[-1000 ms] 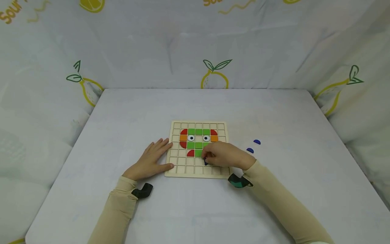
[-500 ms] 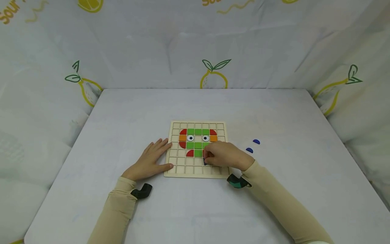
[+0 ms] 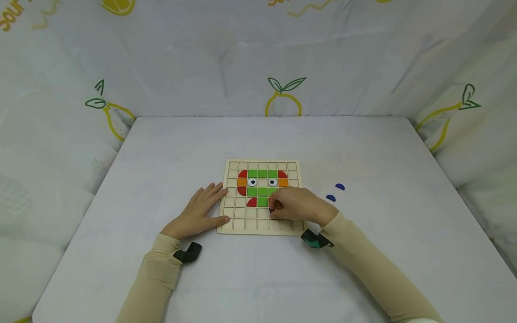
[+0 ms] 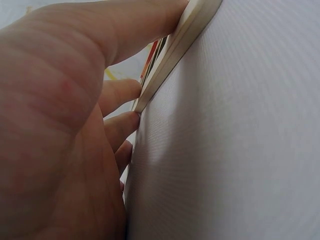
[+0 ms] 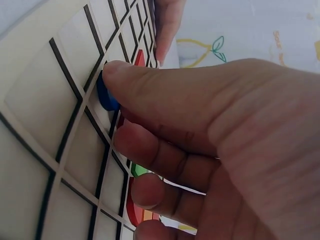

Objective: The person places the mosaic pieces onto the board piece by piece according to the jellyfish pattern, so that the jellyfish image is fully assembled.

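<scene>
A square wooden grid board (image 3: pixel 239 225) lies on the table, with red, green and orange tiles and two eye tiles set in its cells. My left hand (image 3: pixel 198 213) is spread at the board's left side, fingertips and thumb touching its edge. Over the lower right part of the board, my right hand (image 3: pixel 300 206) pinches a small blue piece (image 5: pixel 105 95) between thumb and fingers. In the right wrist view the piece touches or nearly touches a grid cell; its full outline is hidden by the thumb. The hand covers several cells.
Two blue half-round pieces (image 3: pixel 340 186) lie on the white table (image 3: pixel 258 278) right of the board. A white cloth with lemon prints (image 3: pixel 202 58) hangs behind and at both sides. A dark device (image 3: pixel 189 252) is strapped at the left wrist, another at the right.
Less of the blue piece shows below my right fingers than a second ago; it has turned or shifted slightly in the pinch. My left hand stays in place at the board.
</scene>
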### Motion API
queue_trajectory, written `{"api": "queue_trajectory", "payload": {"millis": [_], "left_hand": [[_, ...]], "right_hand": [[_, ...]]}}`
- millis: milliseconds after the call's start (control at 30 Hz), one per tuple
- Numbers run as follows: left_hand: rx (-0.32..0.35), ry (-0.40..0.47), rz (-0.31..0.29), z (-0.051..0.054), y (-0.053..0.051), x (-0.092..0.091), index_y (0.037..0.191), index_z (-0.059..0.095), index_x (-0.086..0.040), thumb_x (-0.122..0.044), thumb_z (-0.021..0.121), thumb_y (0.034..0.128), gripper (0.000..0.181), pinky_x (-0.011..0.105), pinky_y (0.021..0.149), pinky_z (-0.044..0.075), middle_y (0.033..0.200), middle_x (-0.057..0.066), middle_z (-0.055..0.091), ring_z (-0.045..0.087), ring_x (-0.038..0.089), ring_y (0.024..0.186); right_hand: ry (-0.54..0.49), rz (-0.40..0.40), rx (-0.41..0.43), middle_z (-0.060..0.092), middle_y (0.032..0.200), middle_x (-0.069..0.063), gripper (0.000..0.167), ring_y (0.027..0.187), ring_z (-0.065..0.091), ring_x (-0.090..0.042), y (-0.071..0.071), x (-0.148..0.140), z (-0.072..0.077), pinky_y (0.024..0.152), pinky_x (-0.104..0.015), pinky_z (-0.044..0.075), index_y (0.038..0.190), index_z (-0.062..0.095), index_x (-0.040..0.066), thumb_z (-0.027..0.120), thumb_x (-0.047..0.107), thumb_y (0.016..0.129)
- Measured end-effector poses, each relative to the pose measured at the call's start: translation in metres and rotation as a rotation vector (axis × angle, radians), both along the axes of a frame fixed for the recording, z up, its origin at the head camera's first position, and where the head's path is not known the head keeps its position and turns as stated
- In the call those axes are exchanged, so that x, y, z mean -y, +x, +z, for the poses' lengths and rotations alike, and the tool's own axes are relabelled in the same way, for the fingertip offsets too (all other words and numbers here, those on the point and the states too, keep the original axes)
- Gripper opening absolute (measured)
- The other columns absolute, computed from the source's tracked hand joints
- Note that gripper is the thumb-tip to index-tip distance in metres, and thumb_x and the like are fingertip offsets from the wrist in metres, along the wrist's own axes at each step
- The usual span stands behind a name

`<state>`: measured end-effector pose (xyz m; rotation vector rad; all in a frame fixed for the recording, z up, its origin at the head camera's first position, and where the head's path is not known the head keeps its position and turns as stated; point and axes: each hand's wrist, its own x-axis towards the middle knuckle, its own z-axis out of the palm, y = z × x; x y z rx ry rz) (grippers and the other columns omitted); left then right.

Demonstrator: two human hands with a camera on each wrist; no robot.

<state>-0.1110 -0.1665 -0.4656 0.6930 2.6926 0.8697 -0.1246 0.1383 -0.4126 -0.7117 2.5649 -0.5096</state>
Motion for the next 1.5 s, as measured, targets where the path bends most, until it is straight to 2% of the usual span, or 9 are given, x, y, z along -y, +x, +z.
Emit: {"api": "queue_trajectory", "payload": {"millis": [433,633,800,1000,1167,1367,1500], "left_hand": [[0.005,0.003,0.001,0.000,-0.001,-0.001,0.159,0.034,-0.012,-0.041,0.070,0.0909,0.083,0.056,0.129,0.002,0.170,0.012,0.022,0.010,0.034,0.159],[0.004,0.006,0.000,0.000,0.000,-0.001,0.159,0.034,-0.012,-0.040,0.071,0.0907,0.083,0.056,0.129,0.003,0.170,0.011,0.022,0.011,0.034,0.159],[0.004,0.000,-0.001,0.000,-0.001,-0.003,0.159,0.034,-0.011,-0.040,0.071,0.0906,0.083,0.056,0.129,0.003,0.170,0.012,0.022,0.011,0.035,0.159],[0.005,-0.005,0.002,0.002,0.000,-0.003,0.159,0.034,-0.011,-0.040,0.071,0.0905,0.083,0.056,0.129,0.004,0.169,0.012,0.023,0.012,0.035,0.159],[0.006,-0.005,0.008,0.002,0.000,-0.002,0.159,0.034,-0.011,-0.040,0.071,0.0906,0.083,0.056,0.129,0.003,0.169,0.013,0.023,0.011,0.035,0.159],[-0.003,-0.008,0.009,-0.001,0.000,-0.001,0.159,0.034,-0.012,-0.042,0.071,0.0905,0.084,0.056,0.129,0.004,0.170,0.011,0.023,0.011,0.034,0.159],[-0.008,-0.008,0.009,-0.002,0.000,0.000,0.159,0.034,-0.012,-0.043,0.071,0.0906,0.083,0.057,0.129,0.004,0.169,0.012,0.023,0.012,0.035,0.159]], "right_hand": [[-0.027,0.022,-0.008,0.059,0.081,0.004,0.011,0.080,0.054,-0.013,0.001,0.001,0.002,0.070,-0.025,0.046,0.096,0.072,0.017,0.077,0.026,0.091],[-0.049,0.017,0.003,0.066,0.088,0.004,0.008,0.079,0.056,-0.013,-0.005,-0.009,0.009,0.070,-0.026,0.048,0.102,0.074,0.017,0.069,0.020,0.096],[-0.086,-0.042,-0.031,0.070,0.098,0.002,0.011,0.084,0.057,-0.016,-0.011,-0.029,0.022,0.071,-0.026,0.050,0.106,0.073,0.014,0.066,0.016,0.098],[-0.118,-0.093,-0.050,0.066,0.094,-0.002,0.017,0.085,0.057,-0.019,-0.019,-0.052,0.036,0.068,-0.028,0.052,0.112,0.071,0.009,0.067,0.015,0.097],[-0.122,-0.158,-0.066,0.069,0.098,-0.004,0.021,0.088,0.058,-0.020,-0.026,-0.072,0.042,0.072,-0.031,0.052,0.116,0.070,0.006,0.064,0.015,0.099],[-0.020,-0.268,-0.071,0.071,0.107,-0.008,0.025,0.094,0.061,-0.022,-0.034,-0.098,0.043,0.079,-0.037,0.054,0.117,0.072,0.005,0.062,0.021,0.100],[0.065,-0.302,-0.053,0.068,0.116,-0.014,0.029,0.099,0.062,-0.027,-0.036,-0.110,0.043,0.084,-0.045,0.054,0.121,0.069,0.004,0.061,0.022,0.100]]}}
